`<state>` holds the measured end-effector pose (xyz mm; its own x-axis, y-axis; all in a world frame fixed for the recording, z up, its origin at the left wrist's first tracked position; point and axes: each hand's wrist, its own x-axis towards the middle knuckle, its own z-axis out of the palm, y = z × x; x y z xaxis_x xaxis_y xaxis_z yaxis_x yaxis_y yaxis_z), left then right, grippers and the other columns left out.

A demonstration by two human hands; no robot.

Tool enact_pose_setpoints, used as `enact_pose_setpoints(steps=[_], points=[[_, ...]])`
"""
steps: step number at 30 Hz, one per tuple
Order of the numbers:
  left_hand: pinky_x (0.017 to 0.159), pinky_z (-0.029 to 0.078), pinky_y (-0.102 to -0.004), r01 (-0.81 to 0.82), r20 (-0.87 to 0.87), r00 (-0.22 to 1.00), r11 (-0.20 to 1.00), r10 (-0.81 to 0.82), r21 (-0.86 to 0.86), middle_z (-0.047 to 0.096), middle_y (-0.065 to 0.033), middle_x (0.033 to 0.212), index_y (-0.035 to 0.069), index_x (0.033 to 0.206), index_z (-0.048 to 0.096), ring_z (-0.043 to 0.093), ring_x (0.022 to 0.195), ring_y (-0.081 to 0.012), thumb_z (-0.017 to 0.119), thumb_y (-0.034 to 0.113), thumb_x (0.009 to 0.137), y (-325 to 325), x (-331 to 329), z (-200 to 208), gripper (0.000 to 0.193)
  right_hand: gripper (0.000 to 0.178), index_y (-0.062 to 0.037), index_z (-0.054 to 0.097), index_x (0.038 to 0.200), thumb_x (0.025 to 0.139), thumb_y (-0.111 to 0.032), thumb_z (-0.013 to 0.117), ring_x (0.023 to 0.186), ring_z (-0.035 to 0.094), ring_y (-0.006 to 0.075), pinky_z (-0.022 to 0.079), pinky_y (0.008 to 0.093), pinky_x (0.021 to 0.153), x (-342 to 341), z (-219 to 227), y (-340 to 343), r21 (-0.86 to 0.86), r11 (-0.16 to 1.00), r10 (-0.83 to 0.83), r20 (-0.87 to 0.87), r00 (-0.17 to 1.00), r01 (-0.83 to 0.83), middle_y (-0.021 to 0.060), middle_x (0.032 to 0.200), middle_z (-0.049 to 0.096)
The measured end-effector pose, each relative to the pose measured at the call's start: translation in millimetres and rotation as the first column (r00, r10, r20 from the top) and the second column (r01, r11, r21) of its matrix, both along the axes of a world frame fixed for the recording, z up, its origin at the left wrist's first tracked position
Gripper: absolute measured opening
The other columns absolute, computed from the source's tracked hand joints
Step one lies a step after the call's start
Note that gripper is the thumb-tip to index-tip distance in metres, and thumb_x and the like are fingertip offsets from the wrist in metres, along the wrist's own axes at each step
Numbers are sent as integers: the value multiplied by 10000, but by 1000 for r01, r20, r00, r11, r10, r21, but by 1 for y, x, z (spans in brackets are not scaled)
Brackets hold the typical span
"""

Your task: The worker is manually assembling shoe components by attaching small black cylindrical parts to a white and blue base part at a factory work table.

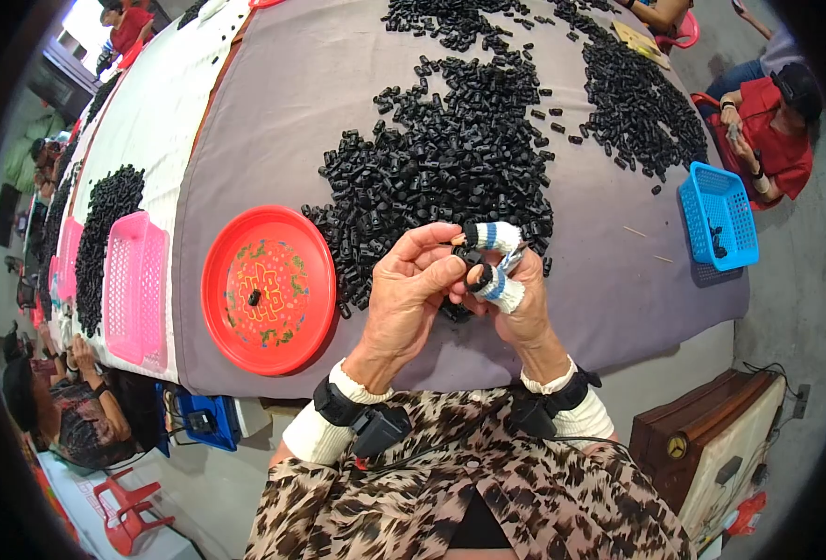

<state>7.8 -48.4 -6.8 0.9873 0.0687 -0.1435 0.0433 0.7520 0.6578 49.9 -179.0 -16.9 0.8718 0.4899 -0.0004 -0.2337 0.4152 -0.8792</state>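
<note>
The left hand (pixel 409 293) is pinching a small black plastic piece (pixel 468 255), seemingly steadying it — the right hand (pixel 526 313) is gripping a slim silvery metal tool (pixel 515 255)

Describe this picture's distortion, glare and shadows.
Head view: fisheye distortion bends the grey tablecloth, and the corners are black; head view: the bright opening at upper left looks blown out; head view: a shadow lies beside the blue basket; head view: the black part between left hand and right hand shows little detail.
</note>
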Motion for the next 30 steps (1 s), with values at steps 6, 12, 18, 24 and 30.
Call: enact_pose_setpoints(steps=[6, 12, 18, 24, 30], points=[[593, 490, -213, 3, 7, 1000, 998, -4, 60, 620, -60, 843, -9, 1115, 528, 584, 682, -89, 592, 21, 835, -1, -1, 1, 289, 233, -25, 589, 949, 795, -177, 673, 523, 538, 48, 382, 163, 421, -3, -3, -1, -45, 996, -74, 62, 995, 76, 23, 670, 618], [612, 497, -220, 11, 6, 1000, 994, -12, 105, 623, -69, 854, -27, 1123, 531, 588, 691, -99, 593, 25, 835, 1, -2, 1, 299, 235, -15, 587, 965, 800, -162, 665, 546, 559, 57, 398, 174, 426, -3, -7, -2, -29, 996, -84, 54, 995, 86, 32, 694, 630], [636, 499, -227, -13, 24, 1000, 989, 10, 146, 624, -74, 857, -30, 1119, 546, 591, 707, -109, 585, 24, 837, -1, -4, 2, 289, 188, -3, 608, 927, 802, -136, 650, 516, 536, 62, 390, 175, 421, -6, -6, -1, 30, 992, -117, -36, 992, 119, 34, 690, 623], [639, 500, -235, -22, 80, 997, 984, 8, 176, 621, -76, 864, -26, 1068, 567, 583, 708, -110, 582, 29, 840, 3, -5, -2, 235, 170, -2, 610, 913, 791, -114, 648, 500, 503, 43, 376, 172, 417, -7, -8, 0, -12, 987, -158, -18, 987, 158, 9, 672, 600], [621, 503, -268, -15, 52, 999, 985, 6, 174, 610, -75, 897, 13, 990, 559, 588, 720, -134, 562, 115, 874, 8, -3, -2, 154, 118, -24, 565, 895, 804, -76, 621, 550, 519, 31, 396, 178, 455, -4, 7, -6, -232, 967, -80, 126, 989, 108, -1, 717, 600]])
